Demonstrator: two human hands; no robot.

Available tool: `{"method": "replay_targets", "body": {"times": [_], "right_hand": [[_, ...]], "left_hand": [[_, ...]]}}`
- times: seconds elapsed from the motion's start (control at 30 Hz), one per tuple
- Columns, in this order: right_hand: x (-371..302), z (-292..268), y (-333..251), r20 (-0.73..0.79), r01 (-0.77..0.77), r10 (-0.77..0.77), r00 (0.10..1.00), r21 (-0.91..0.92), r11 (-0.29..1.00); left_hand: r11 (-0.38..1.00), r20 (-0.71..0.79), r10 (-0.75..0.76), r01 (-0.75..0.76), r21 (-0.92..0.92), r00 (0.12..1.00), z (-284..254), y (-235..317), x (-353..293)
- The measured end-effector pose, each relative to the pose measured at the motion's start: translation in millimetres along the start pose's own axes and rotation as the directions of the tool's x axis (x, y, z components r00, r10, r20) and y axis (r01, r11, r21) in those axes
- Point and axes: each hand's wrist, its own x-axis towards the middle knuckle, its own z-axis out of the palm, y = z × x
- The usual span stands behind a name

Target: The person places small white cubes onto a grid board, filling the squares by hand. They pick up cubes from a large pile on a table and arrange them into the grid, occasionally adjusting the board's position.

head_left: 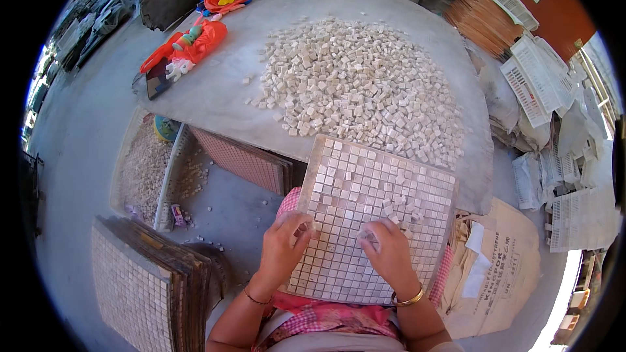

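Observation:
A square gridded tray (445,221) rests across my lap, its cells mostly filled with small whitish stone mosaic tiles. Several loose tiles (399,203) lie on top, right of its middle. At the tray's left edge is my left hand (282,246), fingers curled in toward the thumb. My right hand (389,251) is over the middle of the grid, thumb and fingers drawn together in a pinch, a bracelet on its wrist. Something pale shows at the fingertips of both hands; whether it is a tile or a covering I cannot tell.
Beyond the tray a large heap of loose tiles (365,78) covers part of the stone tabletop (235,101). Filled trays stand stacked (134,283) at left, near a tile-filled crate (140,169). Red bags (207,39) with toys lie far left. White plastic crates (535,85) and cardboard (505,267) are right.

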Motion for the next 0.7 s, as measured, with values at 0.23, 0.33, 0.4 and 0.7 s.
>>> {"method": "replay_targets", "body": {"times": [0.23, 0.33, 0.4, 0.7], "right_hand": [[9.9, 30.9, -28.0, 0.137, 0.220, -0.228, 0.964, 0.072, 0.973], [20.9, 36.1, -36.8, 0.141, 0.246, -0.250, 0.958, 0.047, 0.968], [25.6, 40.4, -38.5, 0.127, 0.263, -0.266, 0.956, 0.036, 0.964], [27.7, 47.5, -33.7, 0.114, 0.279, -0.279, 0.953, 0.020, 0.960]], "left_hand": [[0.993, -0.054, -0.072, 0.077, 0.089, 0.996, -27.1, -24.1, -47.5], [0.997, -0.049, -0.040, 0.043, 0.071, 0.998, -23.8, -26.5, -50.5], [0.998, -0.044, -0.031, 0.033, 0.049, 0.999, -22.0, -27.2, -51.5], [0.997, -0.045, 0.067, -0.065, 0.037, 0.997, -19.2, -29.2, -44.4]]}}
